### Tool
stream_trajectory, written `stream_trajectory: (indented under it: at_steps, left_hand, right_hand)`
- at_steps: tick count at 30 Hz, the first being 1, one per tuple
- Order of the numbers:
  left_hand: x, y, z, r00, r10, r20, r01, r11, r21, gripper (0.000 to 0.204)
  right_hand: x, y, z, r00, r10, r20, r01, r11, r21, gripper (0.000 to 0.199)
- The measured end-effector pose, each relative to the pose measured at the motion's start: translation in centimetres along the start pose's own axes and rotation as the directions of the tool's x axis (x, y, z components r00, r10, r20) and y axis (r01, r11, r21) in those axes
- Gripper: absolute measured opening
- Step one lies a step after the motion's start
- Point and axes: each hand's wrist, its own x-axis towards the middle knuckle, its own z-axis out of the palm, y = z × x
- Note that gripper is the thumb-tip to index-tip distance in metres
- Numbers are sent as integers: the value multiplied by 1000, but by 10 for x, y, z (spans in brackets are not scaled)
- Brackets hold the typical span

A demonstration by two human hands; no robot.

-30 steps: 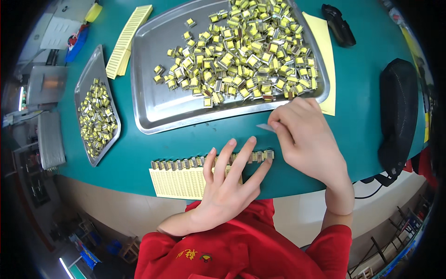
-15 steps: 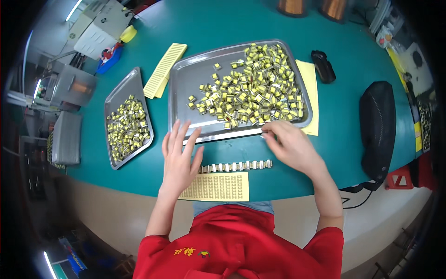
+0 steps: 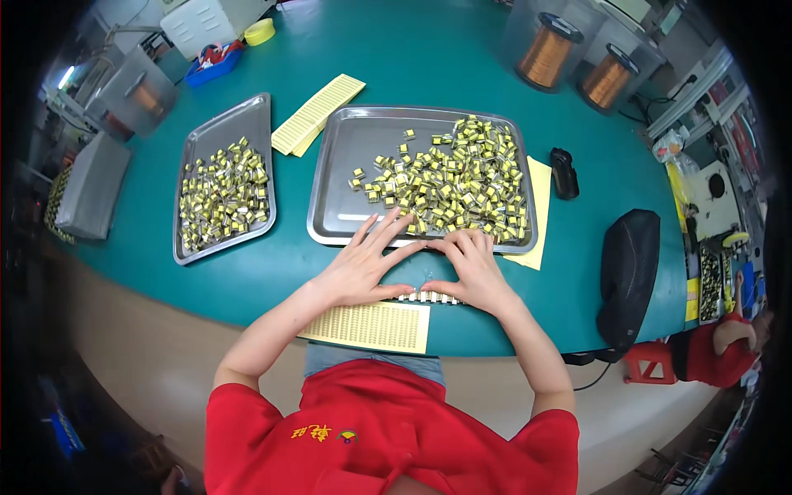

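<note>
Teal worktable (image 3: 429,58) curves around me, pale front edge. Two copper wire spools (image 3: 577,66) far right, grey boxes (image 3: 87,186) at my left, black pouch (image 3: 629,272) right. Red stool (image 3: 648,361) below. Light even overhead.

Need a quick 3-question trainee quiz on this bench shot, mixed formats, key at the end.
1. True or false: both hands rest flat on the teal table, over a row of parts.
2. Which tray holds the bigger pile of yellow parts? A) small tray B) large tray
3. Fill in: the yellow label sheet lies on the table's ____ edge, beside the left hand.

Key
1. True. The right hand and left hand lie palm down, thumbs nearly meeting above the row.
2. B. Its pile fills the right half.
3. Near, closest to the person.
</note>
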Motion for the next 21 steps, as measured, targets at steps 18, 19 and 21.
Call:
stream_trajectory:
  at_steps: [18,19,21]
  left_hand:
    - [-20,-12,-18,975,-143,-169,140,990,-28,61]
    - [-24,-18,-22,959,-193,-209,185,981,-55,61]
    - [-33,-25,-22,940,-231,-249,216,972,-89,60]
  right_hand:
    - [20,-15,-3,925,-322,204,368,891,-265,31]
    - [24,-18,1,948,-296,116,315,925,-213,33]
    - [36,-29,12,950,-303,81,312,939,-143,37]
